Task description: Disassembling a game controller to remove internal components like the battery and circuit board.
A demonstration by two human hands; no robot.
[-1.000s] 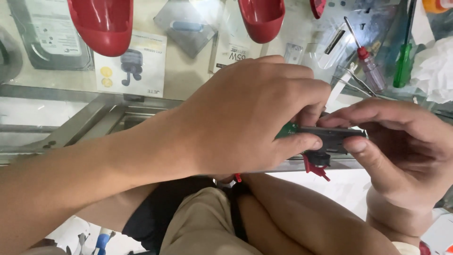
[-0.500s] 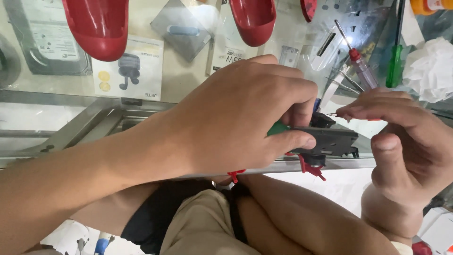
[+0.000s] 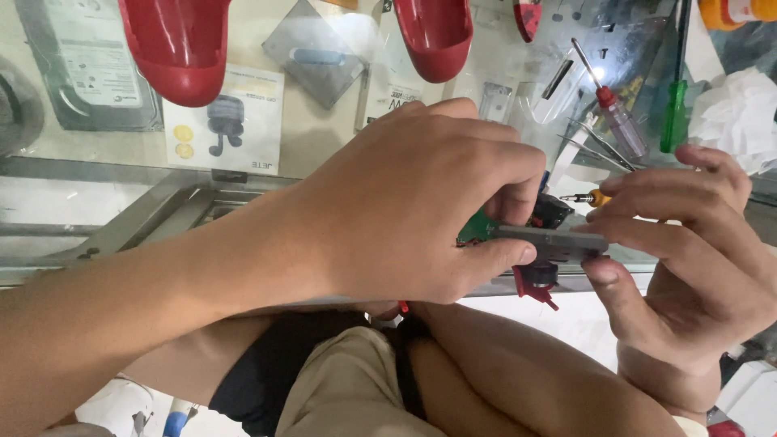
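Nearest us, our left hand pinches a small grey device, fingers closed on its end. Our right hand closes around its far end, holding a small orange-handled screwdriver just above it. Beyond the device, screwdrivers lie on the glass worktop.

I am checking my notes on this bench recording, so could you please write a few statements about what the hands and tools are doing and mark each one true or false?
1. The left hand grips a small grey device with a green circuit board. True.
2. The right hand lies flat on the glass, away from the device. False: its fingers touch the device's right end.
3. A red-handled screwdriver lies on the glass counter. True.
4. The green-handled screwdriver is held in the right hand. False: it lies on the counter above that hand.
5. Red parts hang below the device. True.
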